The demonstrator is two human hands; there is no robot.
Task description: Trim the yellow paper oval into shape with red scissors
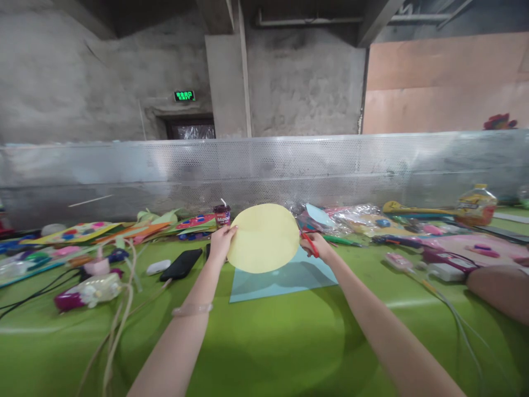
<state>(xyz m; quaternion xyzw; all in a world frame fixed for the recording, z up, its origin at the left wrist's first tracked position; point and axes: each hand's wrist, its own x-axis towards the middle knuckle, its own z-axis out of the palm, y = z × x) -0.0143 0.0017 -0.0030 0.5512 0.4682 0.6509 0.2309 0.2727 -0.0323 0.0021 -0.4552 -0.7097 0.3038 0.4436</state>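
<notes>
A round sheet of pale yellow paper is held up in front of me. My left hand pinches its left edge, thumb on the near face. At the sheet's right edge, my right hand is closed around red-handled scissors; their blades are mostly hidden, so I cannot tell whether they touch the paper. Below the yellow circle, a light blue sheet lies flat on the green table, shaded by the circle.
Left of my arm are a black phone, a white case, cables and coloured craft pieces. A dark cup with a straw stands behind my left hand. Rightward lie plastic bags, a bottle and another person's arm. A perforated metal panel runs behind.
</notes>
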